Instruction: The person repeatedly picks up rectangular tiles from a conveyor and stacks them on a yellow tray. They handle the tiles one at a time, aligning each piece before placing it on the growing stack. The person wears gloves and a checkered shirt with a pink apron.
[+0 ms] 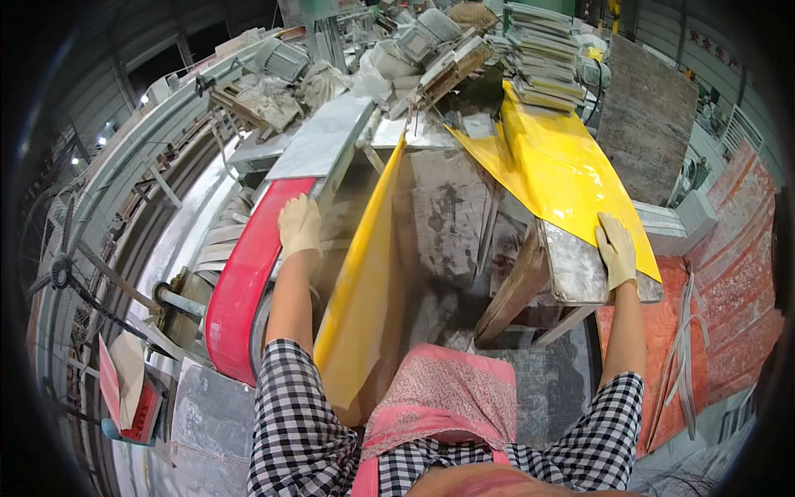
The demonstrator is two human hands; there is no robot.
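Yellow sheet [571,178] draped over a stone slab [580,277], lower edge under gloved right hand [616,248], fingers spread flat, gripping nothing. Left hand [300,228] resting open on red belt guard [244,282], beside a hanging yellow flap [364,282]. Apparently smoothing the sheet in place; next likely pressing outward toward the slab's corner. Open room below the fingers; stacked tiles [542,54] beyond.

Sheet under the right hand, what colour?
Glossy yellow sheet, with the gloved right hand flat on its lower edge. Head view.
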